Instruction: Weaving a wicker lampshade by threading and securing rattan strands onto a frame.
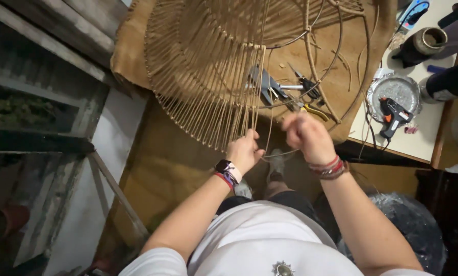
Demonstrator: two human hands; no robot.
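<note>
Pinching a cane strand (271, 128) at the frame's (208, 76) 6 o'clock rim: left hand (245, 152) grasping it low, right hand (306, 137) clenched on its tail. Risks: tension slipping, strand kinking, catching pliers (270, 87) at 3 o'clock.

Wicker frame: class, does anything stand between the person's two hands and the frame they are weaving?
Nothing visible does. The left hand is at the lower edge of the wicker frame, touching its strands. The right hand pinches a thin cord just below the rim. The pliers lie behind the frame, on the table.
</note>
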